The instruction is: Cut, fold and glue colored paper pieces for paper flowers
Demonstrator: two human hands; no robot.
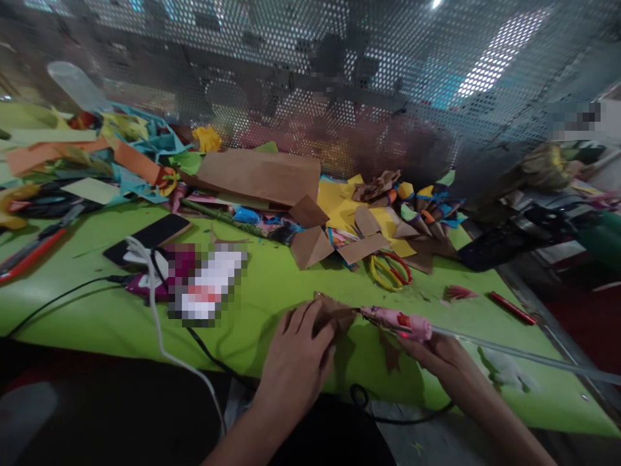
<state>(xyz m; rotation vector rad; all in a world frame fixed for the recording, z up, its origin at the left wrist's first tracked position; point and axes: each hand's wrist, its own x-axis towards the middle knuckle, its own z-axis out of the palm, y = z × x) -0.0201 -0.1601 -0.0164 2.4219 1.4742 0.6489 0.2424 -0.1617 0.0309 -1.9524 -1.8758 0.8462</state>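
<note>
My left hand (299,353) lies on a small brown paper piece (334,310) near the front edge of the green table (272,285), fingers bent and pressing it down. My right hand (439,353) is closed round a pink glue gun (395,320) with a long clear glue stick (509,353) trailing to the right. The gun's nozzle points left and meets the brown paper piece.
Yellow-and-red scissors (391,268) lie just beyond the hands. Brown paper scraps (315,246), a brown paper bag (259,175) and coloured paper heaps (126,142) crowd the back. A phone (148,239), white cable (155,310), red pen (512,307) and perforated metal screen (310,77) are around.
</note>
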